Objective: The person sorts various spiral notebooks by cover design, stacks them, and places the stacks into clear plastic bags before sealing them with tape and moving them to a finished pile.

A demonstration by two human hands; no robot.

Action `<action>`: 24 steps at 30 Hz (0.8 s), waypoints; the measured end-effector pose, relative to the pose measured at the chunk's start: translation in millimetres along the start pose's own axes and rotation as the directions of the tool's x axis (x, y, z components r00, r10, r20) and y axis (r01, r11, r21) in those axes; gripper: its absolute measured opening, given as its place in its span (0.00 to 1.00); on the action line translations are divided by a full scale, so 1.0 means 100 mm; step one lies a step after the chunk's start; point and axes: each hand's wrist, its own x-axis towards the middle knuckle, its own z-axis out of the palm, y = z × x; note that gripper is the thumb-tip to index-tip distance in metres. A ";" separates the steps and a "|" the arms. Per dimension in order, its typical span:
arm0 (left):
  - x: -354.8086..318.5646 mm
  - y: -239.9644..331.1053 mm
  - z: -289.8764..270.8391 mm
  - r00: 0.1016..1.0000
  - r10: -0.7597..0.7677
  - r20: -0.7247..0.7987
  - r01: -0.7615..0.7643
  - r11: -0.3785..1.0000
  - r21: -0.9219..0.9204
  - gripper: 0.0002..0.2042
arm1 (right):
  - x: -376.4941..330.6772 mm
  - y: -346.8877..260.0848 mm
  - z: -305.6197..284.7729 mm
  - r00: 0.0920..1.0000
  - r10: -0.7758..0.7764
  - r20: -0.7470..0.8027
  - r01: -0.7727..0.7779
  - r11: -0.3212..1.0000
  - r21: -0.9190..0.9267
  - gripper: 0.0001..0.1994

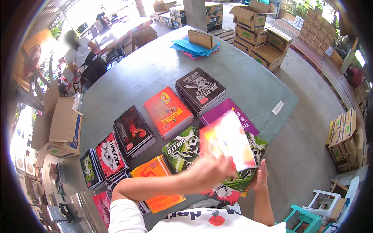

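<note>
Worktop [128,72] fills mid-frame, w/ notebook stacks [167,110] across its centre. Glare-washed notebook [232,136], right of centre, overlaps green notebooks [182,149]. L hand [211,173] is a blur at its lower edge; can't tell if fingers grip. R hand [260,178] is lower right of it, fingers pointing up, grip unclear. I'd brace w/ R, go slow w/ L, & keep edges sq.

This looks like a workshop or storage shed, partly open to daylight: stacks of notebooks [169,110] stand toward the worktop's [248,77] near edge, and cartons [248,37] are piled beyond its far right edge. A grey pillar [195,14], a concrete floor [299,128] and a person [81,51] beyond the far left edge fit that.
</note>
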 end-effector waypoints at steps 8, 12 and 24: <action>1.00 -1.84 0.98 0.828 -0.204 -0.522 0.413 0.851 0.323 0.20 | -0.18 0.20 0.26 0.988 -0.057 -0.143 0.021 0.969 -0.245 0.28; 1.15 -1.76 0.93 0.915 -0.366 -0.169 0.394 0.901 0.183 0.12 | -0.29 0.36 0.24 0.982 -0.130 -0.135 0.107 0.980 -0.166 0.39; -0.49 -0.12 -0.09 0.869 0.462 0.175 -0.376 0.848 -0.374 0.21 | -0.42 0.38 0.16 0.977 0.043 -0.210 -0.009 0.987 0.159 0.27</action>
